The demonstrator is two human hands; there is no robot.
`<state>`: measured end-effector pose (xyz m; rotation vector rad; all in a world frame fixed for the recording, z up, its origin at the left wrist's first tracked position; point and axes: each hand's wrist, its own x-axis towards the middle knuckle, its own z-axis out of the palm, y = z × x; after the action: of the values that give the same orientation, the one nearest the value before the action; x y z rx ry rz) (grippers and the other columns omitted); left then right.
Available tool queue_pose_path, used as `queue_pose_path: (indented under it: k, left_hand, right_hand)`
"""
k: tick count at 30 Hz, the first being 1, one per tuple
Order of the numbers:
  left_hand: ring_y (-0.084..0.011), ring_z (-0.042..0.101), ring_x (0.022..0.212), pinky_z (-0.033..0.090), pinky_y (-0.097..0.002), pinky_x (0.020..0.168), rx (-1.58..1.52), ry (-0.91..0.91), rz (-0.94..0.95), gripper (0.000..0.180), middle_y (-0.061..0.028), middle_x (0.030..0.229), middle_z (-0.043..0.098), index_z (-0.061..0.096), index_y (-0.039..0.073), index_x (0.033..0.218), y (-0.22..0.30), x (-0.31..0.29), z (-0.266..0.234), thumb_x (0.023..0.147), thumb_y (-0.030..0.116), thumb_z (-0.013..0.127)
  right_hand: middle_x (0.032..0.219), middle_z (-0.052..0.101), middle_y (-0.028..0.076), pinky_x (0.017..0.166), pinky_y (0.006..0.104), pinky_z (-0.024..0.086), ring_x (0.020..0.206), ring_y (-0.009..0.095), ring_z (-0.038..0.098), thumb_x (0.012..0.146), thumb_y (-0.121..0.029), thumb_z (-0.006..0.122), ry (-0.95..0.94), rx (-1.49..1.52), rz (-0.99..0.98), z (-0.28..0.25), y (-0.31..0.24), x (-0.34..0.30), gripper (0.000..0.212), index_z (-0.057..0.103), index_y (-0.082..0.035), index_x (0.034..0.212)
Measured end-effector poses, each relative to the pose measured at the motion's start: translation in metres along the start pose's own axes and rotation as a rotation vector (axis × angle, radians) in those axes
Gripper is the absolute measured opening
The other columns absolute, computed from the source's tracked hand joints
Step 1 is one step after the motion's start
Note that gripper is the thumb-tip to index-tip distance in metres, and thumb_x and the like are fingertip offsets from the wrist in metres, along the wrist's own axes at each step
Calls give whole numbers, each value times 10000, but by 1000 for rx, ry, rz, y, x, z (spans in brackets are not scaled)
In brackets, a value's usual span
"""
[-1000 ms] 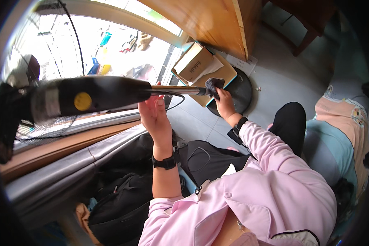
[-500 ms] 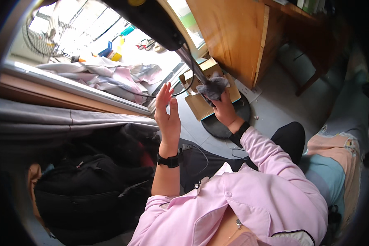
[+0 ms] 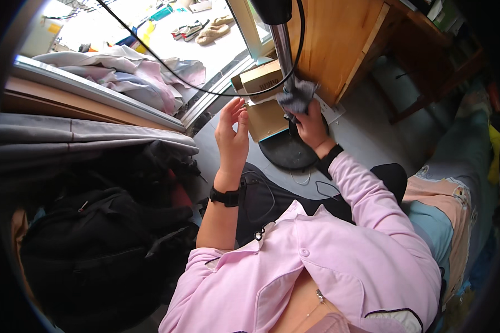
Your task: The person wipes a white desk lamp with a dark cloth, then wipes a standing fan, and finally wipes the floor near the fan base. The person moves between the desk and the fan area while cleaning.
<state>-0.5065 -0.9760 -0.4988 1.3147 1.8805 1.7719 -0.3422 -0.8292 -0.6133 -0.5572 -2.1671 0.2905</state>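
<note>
My right hand (image 3: 311, 125): fingers closed on a grey cloth (image 3: 295, 95) wrapped around the metal pole (image 3: 284, 47), above the round black base (image 3: 286, 151). My left hand (image 3: 232, 136): fingers loosely spread, empty, beside the cardboard box (image 3: 265, 114).

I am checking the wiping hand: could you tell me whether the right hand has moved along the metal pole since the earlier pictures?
Cannot tell. The right hand presses a grey cloth to the metal pole just above the round black base, as before; the camera itself swung.
</note>
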Motion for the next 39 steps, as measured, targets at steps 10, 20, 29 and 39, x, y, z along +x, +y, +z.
queue_pose_path:
  k: [10, 20, 29, 39]
  left_hand:
    - [-222, 674, 892, 519, -313, 801, 172, -180, 76, 222, -137, 1026, 703, 639, 23, 1143, -15, 17, 9, 952, 133, 621]
    - [-131, 645, 955, 514, -276, 831, -2, -271, -245, 312, -67, 1115, 675, 581, 49, 1260, -77, 6, 50, 978, 180, 611]
    - [-85, 581, 894, 500, -234, 604, -613, -297, -525, 256, -54, 1081, 599, 580, 23, 1099, -66, -7, 68, 885, 89, 704]
    - [-206, 555, 1109, 440, -311, 965, -425, -154, -46, 416, -117, 1202, 590, 480, 55, 1309, -69, 23, 101, 919, 21, 621]
  right_hand:
    - [1204, 546, 192, 927, 430, 491, 1090, 392, 566, 738, 71, 687, 183, 289, 543, 47, -13, -49, 319, 674, -41, 1036]
    - [1164, 527, 169, 898, 404, 505, 1057, 365, 567, 753, 45, 676, 43, 316, 584, 25, -36, -22, 290, 717, -50, 1024]
    - [1418, 432, 254, 1089, 428, 370, 1303, 426, 446, 791, -18, 646, -187, 359, 297, -39, -83, 2, 498, 560, -31, 1282]
    - [1305, 543, 210, 980, 392, 467, 1182, 341, 585, 867, -45, 659, 88, 495, 525, -20, -55, 35, 545, 425, -24, 1358]
